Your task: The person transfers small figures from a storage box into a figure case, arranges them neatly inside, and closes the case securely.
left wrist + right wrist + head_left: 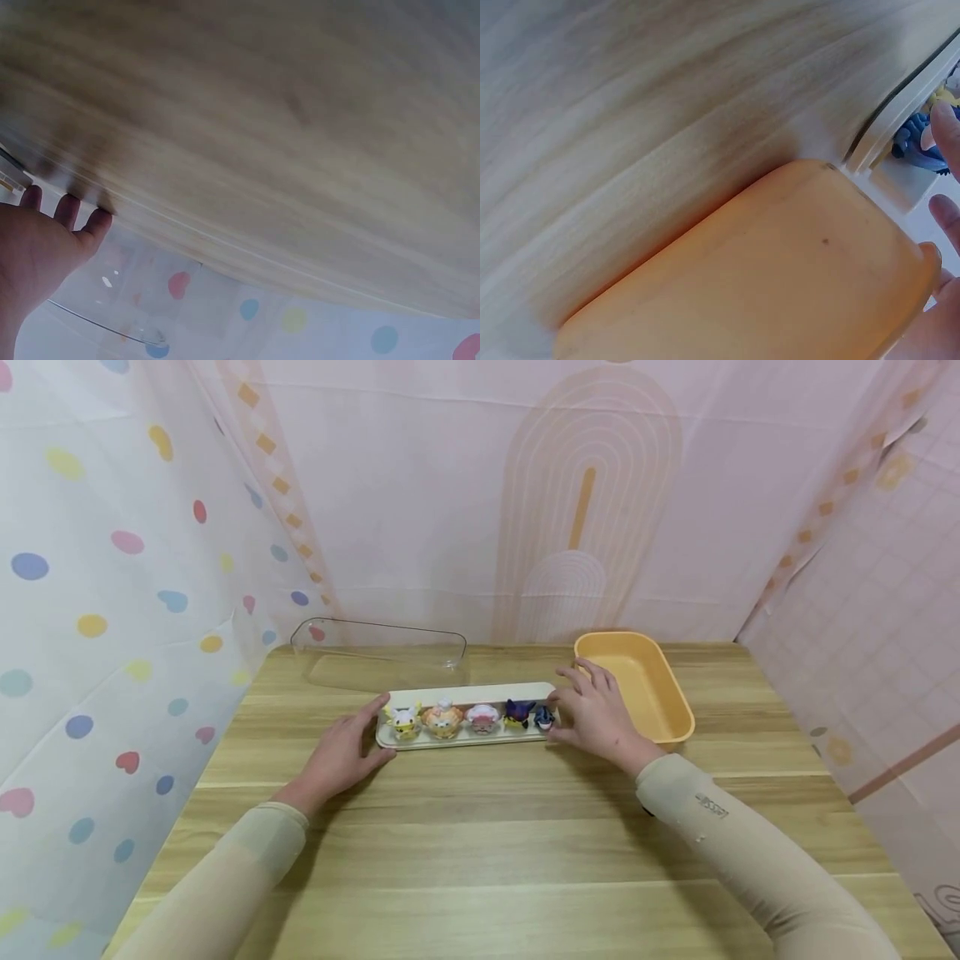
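Observation:
A long cream display tray [465,745] lies on the wooden table with several small figurines in a row. From left to right come a yellow-and-white figurine [406,723], an orange one [443,720], a pink-and-white one [482,719], a dark purple one [517,714] and a small blue one [544,718]. My left hand [341,752] holds the tray's left end, fingers at the far corner and thumb at the near one. At the right end, my right hand [597,714] spans the corners with bent fingers, its thumb beside the blue figurine [919,142].
Behind the tray, at the back left, stands a clear plastic cover [375,652]. An orange-yellow bin [678,693] stands right behind my right hand, close to the tray's end. Patterned cloth [420,527] hangs along the table's back and sides.

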{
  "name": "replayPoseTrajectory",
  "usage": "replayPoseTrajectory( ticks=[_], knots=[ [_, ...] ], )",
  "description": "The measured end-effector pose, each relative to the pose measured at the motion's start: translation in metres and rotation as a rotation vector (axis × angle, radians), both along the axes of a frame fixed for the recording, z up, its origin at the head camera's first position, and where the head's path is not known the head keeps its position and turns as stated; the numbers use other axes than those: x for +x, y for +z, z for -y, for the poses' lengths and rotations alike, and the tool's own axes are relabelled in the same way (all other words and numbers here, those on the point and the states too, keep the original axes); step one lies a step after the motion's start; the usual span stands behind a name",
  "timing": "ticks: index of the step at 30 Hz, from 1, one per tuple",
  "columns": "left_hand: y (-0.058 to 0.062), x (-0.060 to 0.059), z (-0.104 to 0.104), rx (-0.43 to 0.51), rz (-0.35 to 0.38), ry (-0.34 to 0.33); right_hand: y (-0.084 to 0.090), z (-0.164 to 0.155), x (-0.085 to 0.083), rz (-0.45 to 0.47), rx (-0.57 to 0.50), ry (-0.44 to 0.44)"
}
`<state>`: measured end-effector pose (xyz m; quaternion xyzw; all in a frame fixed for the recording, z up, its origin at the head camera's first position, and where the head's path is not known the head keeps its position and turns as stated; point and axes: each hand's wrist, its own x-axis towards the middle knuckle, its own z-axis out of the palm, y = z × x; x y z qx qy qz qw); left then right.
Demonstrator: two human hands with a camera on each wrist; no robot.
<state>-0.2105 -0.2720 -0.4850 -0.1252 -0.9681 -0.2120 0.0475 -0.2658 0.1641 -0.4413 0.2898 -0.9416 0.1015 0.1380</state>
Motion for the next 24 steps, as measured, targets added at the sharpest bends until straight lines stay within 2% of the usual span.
replayPoseTrajectory(
  ticks=[9,13,15,17,19,24],
  knots=[
    [0.001,0.001,0.002,0.008,0.02,-0.007,0.01,-0.009,0.001,0.014,-0.011,0.001],
    [0.006,0.006,0.014,0.052,0.05,-0.001,0.025,-0.018,-0.002,0.014,-0.032,-0.029],
    [0.011,0.009,0.025,0.093,0.077,0.016,0.037,-0.021,-0.006,0.048,-0.076,-0.041],
    [0.02,0.01,0.04,0.136,0.108,0.055,0.05,-0.02,-0.012,0.137,-0.148,-0.057],
    [0.03,0.008,0.056,0.203,0.125,0.101,0.065,-0.013,-0.02,0.268,-0.221,-0.072],
    [0.058,-0.012,0.084,0.39,0.147,0.258,0.098,0.025,-0.045,0.572,-0.329,-0.099]
  ],
)
